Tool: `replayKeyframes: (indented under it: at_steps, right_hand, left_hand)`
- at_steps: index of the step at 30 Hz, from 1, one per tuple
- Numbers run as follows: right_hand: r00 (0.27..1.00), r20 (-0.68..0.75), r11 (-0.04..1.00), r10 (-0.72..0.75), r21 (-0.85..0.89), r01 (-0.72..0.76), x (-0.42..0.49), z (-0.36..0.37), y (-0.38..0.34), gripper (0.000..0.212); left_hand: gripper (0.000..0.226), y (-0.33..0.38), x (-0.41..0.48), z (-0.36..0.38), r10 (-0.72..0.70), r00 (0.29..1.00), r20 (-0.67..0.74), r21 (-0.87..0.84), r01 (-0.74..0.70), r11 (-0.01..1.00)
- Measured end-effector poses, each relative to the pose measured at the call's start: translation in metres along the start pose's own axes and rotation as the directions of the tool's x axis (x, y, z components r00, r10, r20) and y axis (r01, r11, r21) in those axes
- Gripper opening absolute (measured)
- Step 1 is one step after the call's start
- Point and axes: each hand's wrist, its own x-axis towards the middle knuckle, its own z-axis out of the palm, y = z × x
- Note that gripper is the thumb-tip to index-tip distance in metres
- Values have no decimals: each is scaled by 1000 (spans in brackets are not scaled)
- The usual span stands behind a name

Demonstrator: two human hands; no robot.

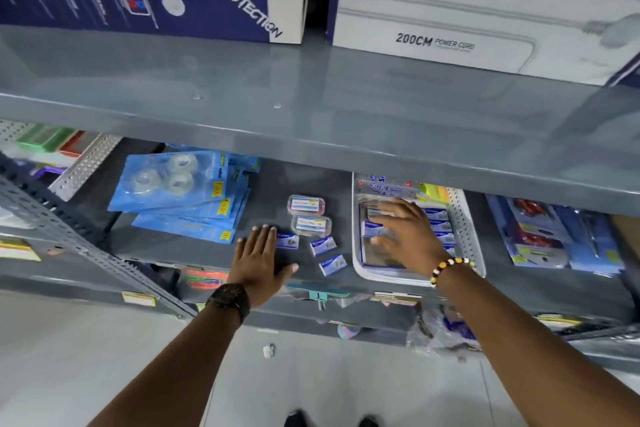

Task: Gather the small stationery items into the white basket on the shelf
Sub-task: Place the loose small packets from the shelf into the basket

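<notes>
White basket (465, 229), right hand (405, 236) inside, spread

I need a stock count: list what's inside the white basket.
The white basket holds small blue-and-white boxes in rows, clear packets and something yellow-green at the back. The right hand covers the middle, so no full count is possible.
</notes>
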Motion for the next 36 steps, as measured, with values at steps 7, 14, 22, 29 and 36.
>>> replayKeyframes:
  at_steps: [7, 14, 22, 29, 36]
  right_hand:
    - [985, 86, 988, 148, -46, -145, -38, -11, 72, 38]
    - [967, 163, 974, 194, -147, -171, -50, -10, 99, 40]
    - [964, 200, 967, 174, -217, -130, -46, -1, 98, 58]
    - [993, -65, 991, 96, 95, -90, -38, 6, 42, 44]
    - [975, 64, 975, -212, 82, 206, -12, 25, -28, 40]
  left_hand:
    - [101, -6, 2, 11, -3, 999, -37, 52, 5, 999]
    - [103, -7, 4, 16, 15, 999, -51, 90, -11, 996]
    - [103, -8, 6, 17, 14, 999, -48, 79, -10, 997]
    - [101, -7, 6, 14, -14, 1000, 0, 81, 14, 997]
    - [103, -5, 7, 14, -33, 999, 11, 91, 32, 995]
